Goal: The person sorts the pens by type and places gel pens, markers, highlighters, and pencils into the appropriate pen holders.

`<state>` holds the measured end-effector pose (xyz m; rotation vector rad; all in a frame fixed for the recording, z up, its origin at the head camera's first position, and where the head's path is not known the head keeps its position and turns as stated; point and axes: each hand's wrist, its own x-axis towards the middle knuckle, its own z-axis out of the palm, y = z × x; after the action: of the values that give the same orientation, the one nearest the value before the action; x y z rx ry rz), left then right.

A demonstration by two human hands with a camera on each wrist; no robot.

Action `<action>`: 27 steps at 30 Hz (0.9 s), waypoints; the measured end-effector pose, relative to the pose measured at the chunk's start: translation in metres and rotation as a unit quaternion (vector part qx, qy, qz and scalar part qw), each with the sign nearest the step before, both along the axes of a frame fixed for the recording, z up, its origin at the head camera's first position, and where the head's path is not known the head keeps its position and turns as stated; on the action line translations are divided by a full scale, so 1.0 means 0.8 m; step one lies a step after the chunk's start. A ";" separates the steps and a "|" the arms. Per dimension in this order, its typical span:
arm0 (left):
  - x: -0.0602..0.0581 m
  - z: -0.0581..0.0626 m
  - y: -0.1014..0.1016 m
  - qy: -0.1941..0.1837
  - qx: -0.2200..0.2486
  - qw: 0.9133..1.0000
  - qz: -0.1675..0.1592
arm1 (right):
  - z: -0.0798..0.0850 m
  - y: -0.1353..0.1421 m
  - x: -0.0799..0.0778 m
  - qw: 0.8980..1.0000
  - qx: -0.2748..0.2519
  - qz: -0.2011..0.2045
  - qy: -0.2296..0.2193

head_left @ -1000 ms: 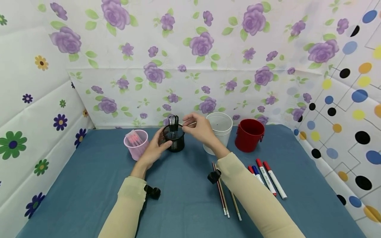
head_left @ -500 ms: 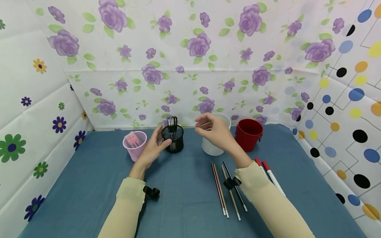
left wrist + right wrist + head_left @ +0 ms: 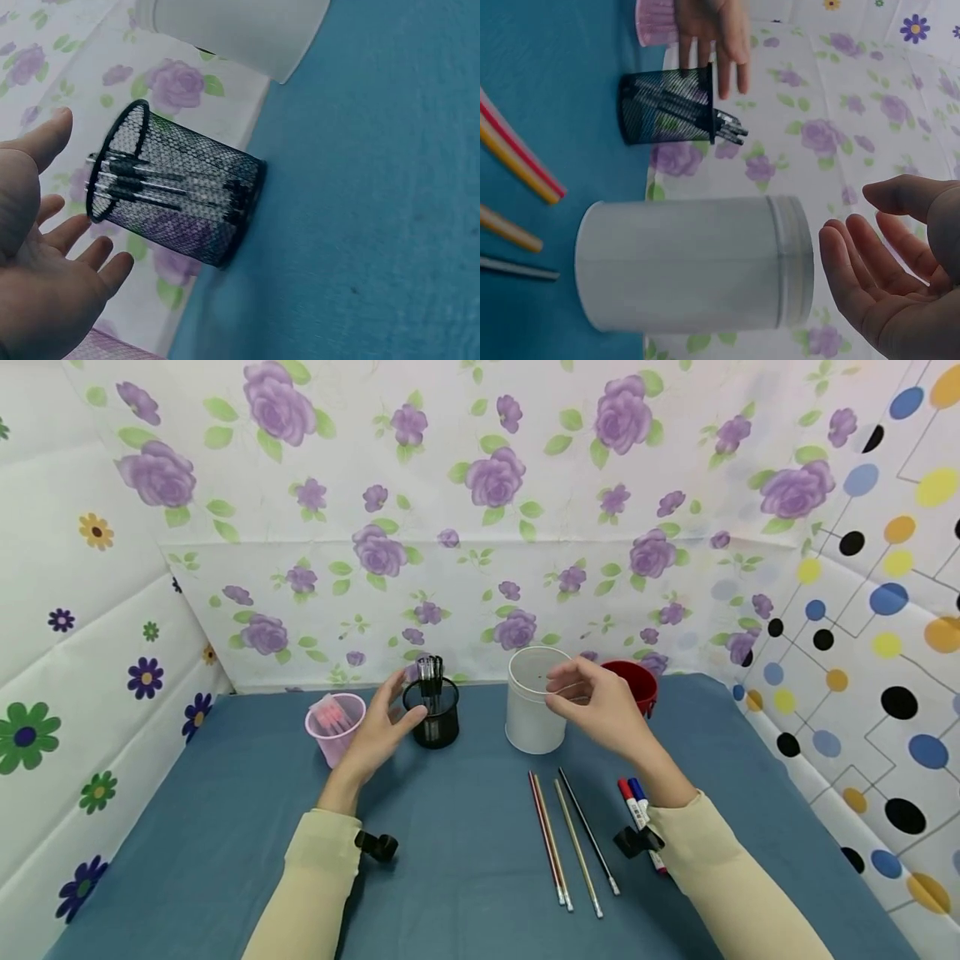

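My left hand [image 3: 375, 727] is spread beside the black mesh pen cup [image 3: 442, 731], its fingers relaxed. Its fingertips come close to the cup's rim in the left wrist view; whether they touch it I cannot tell. Several black-capped clear pens [image 3: 142, 180] stand inside that cup. Over to the right, my right hand [image 3: 603, 706] hovers with loosely bent fingers and nothing in them. It is near the top of the white cup [image 3: 682, 262] and partly covers the red bucket [image 3: 639, 681].
A pink cup [image 3: 333, 747] with pink-and-clear contents stands left of my left hand. Several pencils [image 3: 576, 843] lie on the blue cloth [image 3: 465, 860] in front of the white cup. Markers [image 3: 628, 797] are partly hidden under the right sleeve. Patterned sheets [image 3: 450, 577] rise behind and at the sides.
My right hand has moved right, from the black mesh cup's rim past the white cup. The left hand has drawn slightly away from the black cup, its fingers opening.
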<state>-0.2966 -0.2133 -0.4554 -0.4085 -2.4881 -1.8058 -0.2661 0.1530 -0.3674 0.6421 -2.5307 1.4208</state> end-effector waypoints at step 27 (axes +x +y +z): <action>0.022 0.045 0.059 0.070 0.026 0.996 -0.055 | -0.038 0.074 0.047 0.997 0.055 -0.049 -0.019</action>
<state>-0.2789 -0.1659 -0.4195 -0.6581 -2.3634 -1.8051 -0.2284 0.2123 -0.3979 0.5031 -2.6458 1.2808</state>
